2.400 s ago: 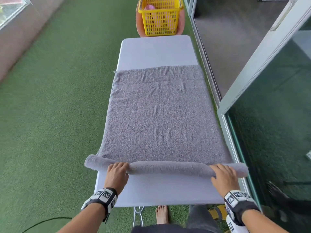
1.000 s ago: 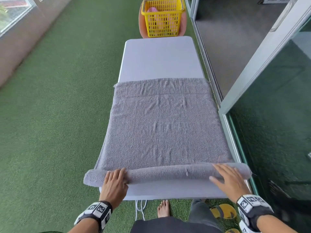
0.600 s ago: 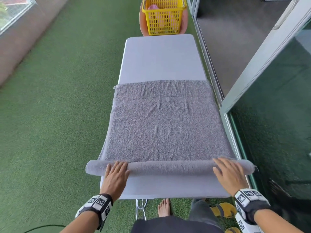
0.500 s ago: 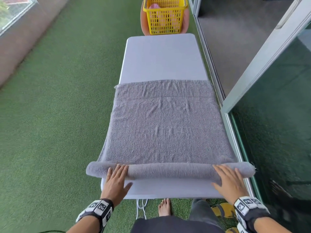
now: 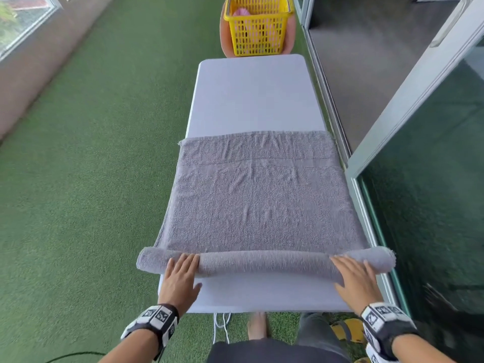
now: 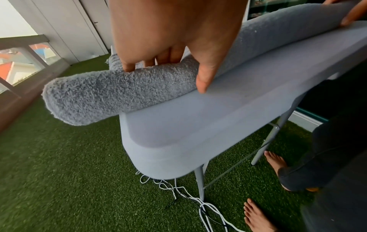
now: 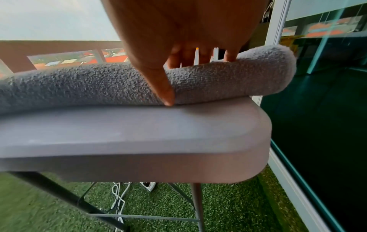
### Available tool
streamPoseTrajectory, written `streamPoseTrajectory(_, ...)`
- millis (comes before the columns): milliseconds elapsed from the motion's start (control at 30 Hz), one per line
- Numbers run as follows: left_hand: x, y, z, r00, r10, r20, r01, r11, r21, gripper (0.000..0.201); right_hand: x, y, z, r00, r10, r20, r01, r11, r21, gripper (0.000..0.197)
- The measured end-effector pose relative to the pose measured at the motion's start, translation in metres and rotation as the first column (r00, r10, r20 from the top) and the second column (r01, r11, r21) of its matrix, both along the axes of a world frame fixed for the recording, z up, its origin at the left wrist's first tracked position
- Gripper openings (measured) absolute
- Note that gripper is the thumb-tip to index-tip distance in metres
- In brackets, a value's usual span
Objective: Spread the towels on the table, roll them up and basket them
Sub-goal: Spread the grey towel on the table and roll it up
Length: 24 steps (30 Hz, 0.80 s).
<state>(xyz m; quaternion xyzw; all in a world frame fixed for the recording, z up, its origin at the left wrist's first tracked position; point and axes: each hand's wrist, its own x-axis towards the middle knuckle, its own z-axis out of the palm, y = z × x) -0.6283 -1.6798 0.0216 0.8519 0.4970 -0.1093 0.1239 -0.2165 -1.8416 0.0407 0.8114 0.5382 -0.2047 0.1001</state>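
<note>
Both my palms flat on the rolled edge of the grey towel (image 5: 262, 200) — left hand (image 5: 180, 279) and right hand (image 5: 356, 279) near opposite ends, fingers straight, nothing gripped — table (image 5: 251, 95) underneath.

Bare forearms, no sleeves. Each wrist carried a black strap with white blocks printed with black square fiducial markers: left wristband (image 5: 154, 322), right wristband (image 5: 385, 326). Left hand (image 5: 180, 279) and right hand (image 5: 357, 280) were ungloved, no rings seen. Dark grey trousers (image 5: 317, 328), dark top at bottom edge. Bare feet (image 6: 276, 160); yellow sandal (image 5: 349, 332) beside them.
</note>
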Motion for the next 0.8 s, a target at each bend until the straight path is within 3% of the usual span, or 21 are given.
streamPoseTrajectory(167,0.0,0.013,0.01,0.997,-0.018,0.078,0.012,0.997,0.079,0.03,0.004,0.016,0.017,0.999,-0.036,0.011,0.037,0.999,-0.029,0.045)
streamPoseTrajectory(333,0.013,0.029,0.007,0.993,0.015,0.113,-0.022,0.998,0.064,0.049,0.015,0.039,0.018,0.998,-0.061,0.0,0.06,0.995,0.077,0.049)
streamPoseTrajectory(467,0.005,0.011,-0.001,0.999,-0.031,0.031,0.032,0.999,-0.029,0.077,0.001,0.01,0.007,1.0,0.013,-0.004,-0.013,0.999,-0.031,0.07)
streamPoseTrajectory(533,0.002,0.005,0.0,0.998,-0.057,0.006,0.057,0.998,-0.023,0.07,-0.002,0.001,0.01,0.999,0.021,0.033,-0.019,0.998,-0.058,0.066)
streamPoseTrajectory(633,0.004,0.02,0.009,0.991,-0.102,0.091,0.097,0.993,0.061,0.031,0.005,0.01,0.015,1.0,0.006,0.01,-0.005,0.998,-0.058,0.05)
streamPoseTrajectory(667,0.008,0.028,0.016,0.988,-0.114,0.102,0.105,0.991,0.087,0.028,0.01,0.016,0.016,1.0,0.002,0.007,-0.001,0.999,-0.039,0.049)
streamPoseTrajectory(800,0.015,0.05,0.018,0.996,-0.029,0.088,0.023,0.998,0.059,0.055,0.02,0.033,0.014,0.998,-0.048,-0.048,0.054,0.991,0.123,0.05)
